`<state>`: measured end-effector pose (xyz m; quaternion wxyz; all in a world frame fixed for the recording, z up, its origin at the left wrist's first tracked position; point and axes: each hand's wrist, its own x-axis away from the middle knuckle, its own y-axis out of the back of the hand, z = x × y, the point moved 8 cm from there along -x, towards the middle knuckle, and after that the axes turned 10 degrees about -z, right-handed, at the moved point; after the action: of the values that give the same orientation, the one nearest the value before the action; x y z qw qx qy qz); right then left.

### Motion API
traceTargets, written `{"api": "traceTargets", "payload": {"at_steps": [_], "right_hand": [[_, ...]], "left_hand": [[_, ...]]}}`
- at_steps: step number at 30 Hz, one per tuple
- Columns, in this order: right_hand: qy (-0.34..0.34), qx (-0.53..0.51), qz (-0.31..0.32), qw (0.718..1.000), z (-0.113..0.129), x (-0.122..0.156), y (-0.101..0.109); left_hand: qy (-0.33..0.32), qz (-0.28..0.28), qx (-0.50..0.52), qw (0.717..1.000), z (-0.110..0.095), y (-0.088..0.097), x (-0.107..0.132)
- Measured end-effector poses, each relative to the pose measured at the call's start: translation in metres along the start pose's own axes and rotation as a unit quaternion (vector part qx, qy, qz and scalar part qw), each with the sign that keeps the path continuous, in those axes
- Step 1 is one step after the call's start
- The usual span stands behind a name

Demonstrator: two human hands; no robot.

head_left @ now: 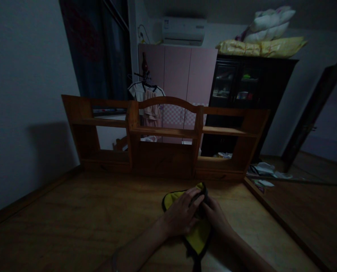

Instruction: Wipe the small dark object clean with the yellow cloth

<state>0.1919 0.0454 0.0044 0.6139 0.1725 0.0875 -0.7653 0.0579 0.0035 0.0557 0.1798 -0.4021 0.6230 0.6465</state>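
A yellow cloth with a dark border (pixel 198 236) lies bunched and partly folded on the wooden bed boards. My left hand (pixel 181 213) rests over its upper middle, fingers curled onto the fabric. From the other side, my right hand (pixel 216 216) grips a dark gathered part of the same cloth, close to my left fingertips. One yellow corner sticks out to the left of my hands, and a dark strip trails down toward the bottom edge. The dim light and my fingers hide how the middle is folded.
Ahead stands a wooden headboard with shelves (pixel 164 132). A raised wooden side rail (pixel 281 223) runs along the right, and a wall (pixel 29 113) borders the left. Behind are a pink wardrobe (pixel 176 70), a dark cabinet (pixel 261 83) and hanging clothes (pixel 151 107).
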Motion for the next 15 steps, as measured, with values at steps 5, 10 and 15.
{"api": "traceTargets", "payload": {"at_steps": [5,10,15], "right_hand": [[0.002,0.027,0.003,1.0,0.003,-0.001,-0.001],[-0.068,0.011,0.015,0.998,-0.004,0.0,-0.001],[-0.04,-0.049,-0.016,0.998,-0.021,0.001,0.009]], "left_hand": [[0.005,-0.007,-0.012,1.0,0.0,0.0,0.001],[0.022,-0.02,-0.021,0.999,0.001,0.003,0.001],[0.045,-0.041,-0.016,0.998,0.008,0.008,0.001]]}}
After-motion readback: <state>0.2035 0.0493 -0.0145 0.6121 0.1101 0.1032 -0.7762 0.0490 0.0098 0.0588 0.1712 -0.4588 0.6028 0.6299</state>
